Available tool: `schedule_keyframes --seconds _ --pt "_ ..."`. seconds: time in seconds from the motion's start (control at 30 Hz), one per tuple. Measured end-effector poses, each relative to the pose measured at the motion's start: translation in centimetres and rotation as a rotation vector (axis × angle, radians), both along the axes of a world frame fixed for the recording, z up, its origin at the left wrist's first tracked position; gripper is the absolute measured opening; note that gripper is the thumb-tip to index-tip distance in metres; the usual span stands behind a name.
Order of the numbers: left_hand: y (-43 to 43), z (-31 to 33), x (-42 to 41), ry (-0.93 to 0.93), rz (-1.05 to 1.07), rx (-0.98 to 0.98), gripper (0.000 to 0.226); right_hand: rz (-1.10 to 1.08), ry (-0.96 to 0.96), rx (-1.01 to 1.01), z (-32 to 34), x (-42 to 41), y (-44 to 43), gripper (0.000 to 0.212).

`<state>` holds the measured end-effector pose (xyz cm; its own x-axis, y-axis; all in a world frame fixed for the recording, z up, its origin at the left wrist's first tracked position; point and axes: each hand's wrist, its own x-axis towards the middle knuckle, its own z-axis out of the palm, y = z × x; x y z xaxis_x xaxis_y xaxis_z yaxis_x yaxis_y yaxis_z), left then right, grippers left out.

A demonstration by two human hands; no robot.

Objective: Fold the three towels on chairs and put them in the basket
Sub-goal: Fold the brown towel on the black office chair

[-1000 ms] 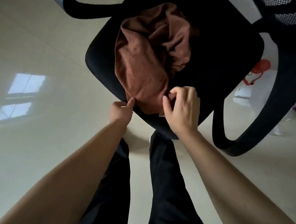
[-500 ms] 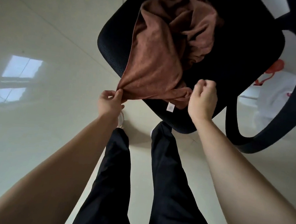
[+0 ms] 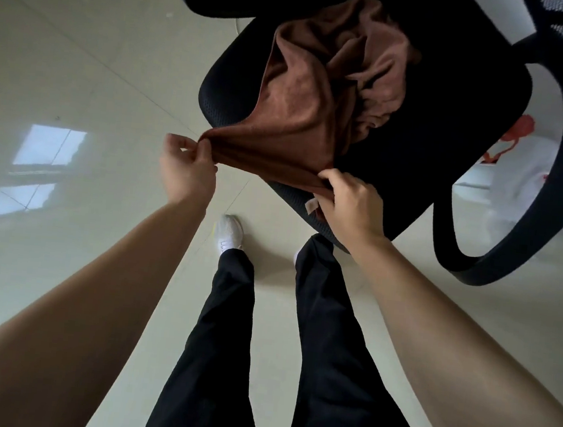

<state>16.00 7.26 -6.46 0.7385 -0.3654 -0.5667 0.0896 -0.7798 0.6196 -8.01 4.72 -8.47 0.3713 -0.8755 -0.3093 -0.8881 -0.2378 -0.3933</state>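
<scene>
A brown towel (image 3: 303, 112) lies crumpled on the seat of a black office chair (image 3: 435, 131). Its near edge is stretched out past the seat's front left rim. My left hand (image 3: 188, 166) pinches one corner of that edge, out over the floor. My right hand (image 3: 350, 202) grips the other end of the edge at the seat's front rim, beside a small label. The rest of the towel stays bunched in folds on the seat. No basket is in view.
The chair's armrest loops (image 3: 495, 265) curve down at the right and at the top left. A white bag with red print (image 3: 516, 156) sits on the floor behind the chair. My legs and a white shoe (image 3: 230, 234) stand on pale glossy tiles.
My left hand has pulled its towel corner out to the left, off the seat. My right hand has taken hold of the other end, and the near edge now runs taut between them.
</scene>
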Motion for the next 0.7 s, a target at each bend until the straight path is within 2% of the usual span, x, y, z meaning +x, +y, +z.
schedule_keyframes --seconds 0.1,0.23,0.43,0.57,0.7 --pt "-1.2 2.9 0.9 -0.009 -0.037 -0.037 0.009 -0.077 0.021 -0.025 3.4 -1.0 -1.4 0.036" --pt "-4.4 9.4 1.0 0.013 -0.151 -0.15 0.016 -0.192 0.036 -0.114 9.8 -1.9 -4.3 0.042" --pt "-10.3 23.9 1.5 0.021 -0.188 -0.445 0.017 -0.325 0.082 -0.285 23.2 -3.1 -7.3 0.023" --pt "-11.6 31.3 2.5 -0.039 -0.224 -0.611 0.009 -0.338 0.236 -0.292 29.7 -3.4 -7.0 0.03" --pt "-12.5 40.2 2.5 0.0 -0.181 -0.77 0.006 -0.415 0.281 -0.422 36.9 -3.1 -6.3 0.037"
